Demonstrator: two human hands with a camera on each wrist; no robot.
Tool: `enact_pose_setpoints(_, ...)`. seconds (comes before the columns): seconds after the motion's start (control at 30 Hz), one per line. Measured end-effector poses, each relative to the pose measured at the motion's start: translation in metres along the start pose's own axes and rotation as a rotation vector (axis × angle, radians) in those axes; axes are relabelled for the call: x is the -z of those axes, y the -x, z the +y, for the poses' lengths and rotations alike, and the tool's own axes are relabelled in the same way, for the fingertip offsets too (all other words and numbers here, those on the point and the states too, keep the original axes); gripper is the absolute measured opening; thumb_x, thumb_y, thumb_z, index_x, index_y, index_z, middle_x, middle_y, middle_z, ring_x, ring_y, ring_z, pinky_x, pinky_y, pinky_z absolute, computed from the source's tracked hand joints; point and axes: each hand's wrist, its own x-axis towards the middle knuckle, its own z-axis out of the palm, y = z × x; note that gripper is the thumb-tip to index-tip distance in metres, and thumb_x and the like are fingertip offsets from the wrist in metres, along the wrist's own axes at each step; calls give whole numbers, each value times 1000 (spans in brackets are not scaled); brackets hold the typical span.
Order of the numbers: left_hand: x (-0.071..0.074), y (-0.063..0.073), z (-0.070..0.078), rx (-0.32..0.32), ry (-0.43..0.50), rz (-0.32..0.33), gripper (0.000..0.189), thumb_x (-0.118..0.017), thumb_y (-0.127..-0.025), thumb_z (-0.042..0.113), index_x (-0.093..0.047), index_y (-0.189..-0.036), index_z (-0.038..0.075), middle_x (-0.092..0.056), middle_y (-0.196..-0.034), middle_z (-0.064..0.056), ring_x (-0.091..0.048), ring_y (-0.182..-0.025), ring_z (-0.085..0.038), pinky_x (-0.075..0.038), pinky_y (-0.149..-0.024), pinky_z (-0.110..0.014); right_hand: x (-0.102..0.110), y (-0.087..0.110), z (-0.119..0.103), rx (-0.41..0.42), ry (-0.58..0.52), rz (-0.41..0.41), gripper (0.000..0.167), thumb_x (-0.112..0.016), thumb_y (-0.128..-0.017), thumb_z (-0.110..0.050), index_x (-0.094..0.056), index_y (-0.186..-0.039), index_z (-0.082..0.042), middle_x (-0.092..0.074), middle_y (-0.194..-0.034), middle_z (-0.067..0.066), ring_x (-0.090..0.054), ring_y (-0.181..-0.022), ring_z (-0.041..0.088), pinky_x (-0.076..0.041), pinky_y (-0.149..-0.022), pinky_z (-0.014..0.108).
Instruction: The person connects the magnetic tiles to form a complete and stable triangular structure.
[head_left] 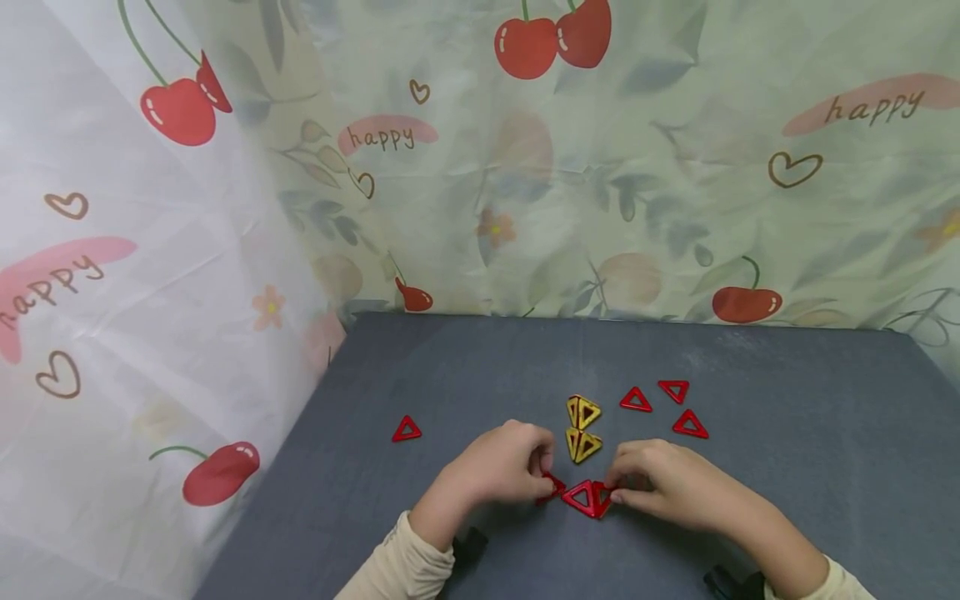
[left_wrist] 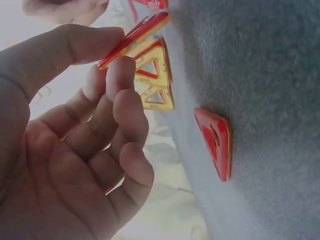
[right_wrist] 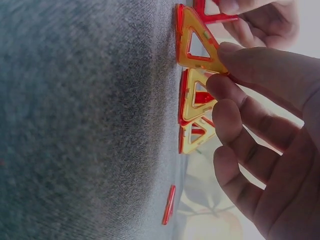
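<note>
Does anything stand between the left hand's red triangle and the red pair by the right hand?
Nothing visible does. The red triangle in the left hand is right beside the red pair at the right hand, with no piece between. The yellow triangles lie beyond, off that path.

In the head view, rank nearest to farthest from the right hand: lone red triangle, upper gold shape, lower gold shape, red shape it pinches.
1. Red shape, pinched by the right hand
2. Lower gold shape, ahead and left
3. Upper gold shape, behind the lower
4. Lone red triangle, far left
</note>
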Motion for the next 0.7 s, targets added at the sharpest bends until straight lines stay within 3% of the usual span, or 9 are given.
enact_pose_setpoints(0.3,-9,-6,0,-4,-14,78,21,-83,-90,19,-63,-83,22,-62,-69,14,-56,-58,-2,-46,-55,-22,-1,0,-1,2,-21,-4,8,-81,-96,-25,-77,-97,-33,-65,-93,-23,-56,-78,-6,-50,-67,22)
enact_pose_setpoints(0.47,-15,-8,4,4,-24,78,21,-83,-92,20,-63,-84,22,-61,-69,14,-55,-58,-2,-44,-54,-23,-3,0,-1,25,-43,4,11,-81,-96,-22,-77,-98,-32,-65,-93,-22,-56,-79,-6,-51,-68,23)
enact_pose_setpoints(0.7,-15,-8,8,-23,38,35,15,-84,-91,17,-69,-91,19,-66,-75,15,-58,-63,1,-49,-59,-20,-5,0,-4,38,-41,28,12,-82,-95,-21,-76,-98,-31,-65,-94,-22,-56,-80,-6,-52,-69,23)
